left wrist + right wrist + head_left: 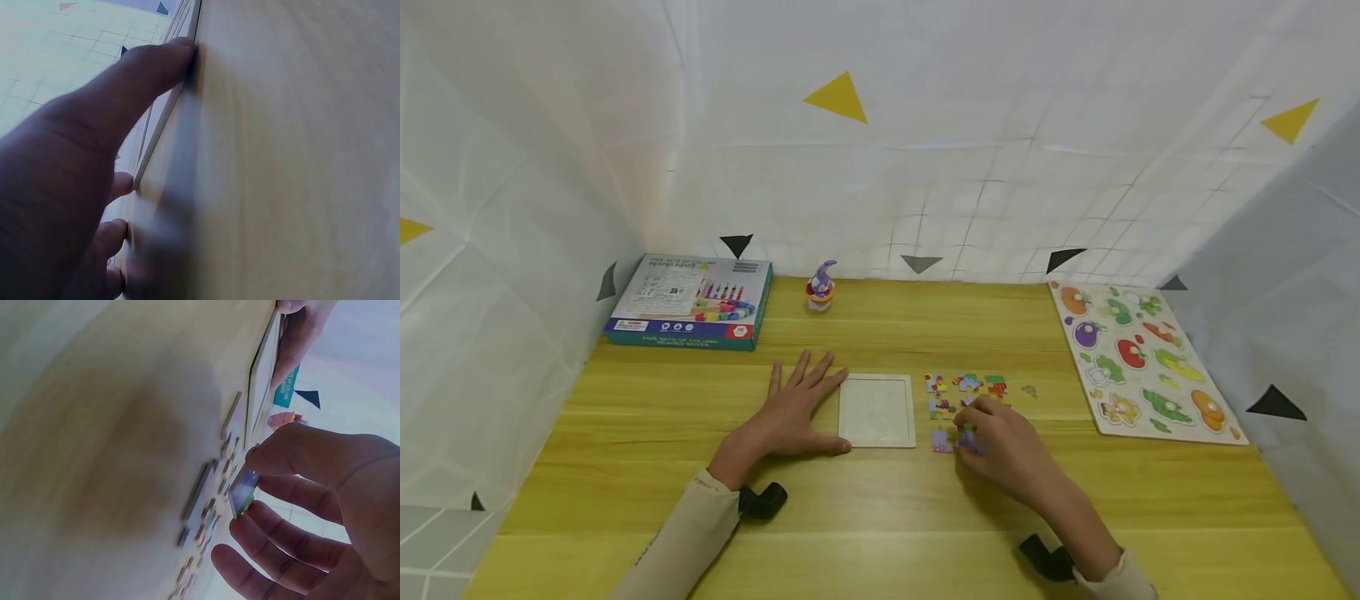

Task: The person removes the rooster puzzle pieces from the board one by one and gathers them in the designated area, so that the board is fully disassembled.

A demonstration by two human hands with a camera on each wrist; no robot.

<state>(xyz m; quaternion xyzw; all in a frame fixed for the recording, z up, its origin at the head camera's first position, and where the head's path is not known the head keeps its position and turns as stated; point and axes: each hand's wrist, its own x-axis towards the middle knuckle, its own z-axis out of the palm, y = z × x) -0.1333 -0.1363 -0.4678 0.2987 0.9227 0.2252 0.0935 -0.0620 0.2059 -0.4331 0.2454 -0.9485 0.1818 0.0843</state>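
A square, pale puzzle tray [877, 411] with a raised rim lies flat in the middle of the table. My left hand [793, 412] is spread beside it, the thumb at its lower left corner and the index fingertip at its upper left one. To the right of the tray, my right hand [1006, 446] pinches a jigsaw piece [244, 489], blue-purple with some green, between thumb and fingers. In the right wrist view that piece is held tilted above several loose jigsaw pieces [942, 441]. The hand covers part of these rows in the head view.
Farther back stand a boxed beaded toy set [688, 304] at left and a small purple figurine [821, 287]. A vegetable peg board [1142, 362] lies at the right. White sheeting [925, 192] with triangles rises behind the wooden table [880, 525].
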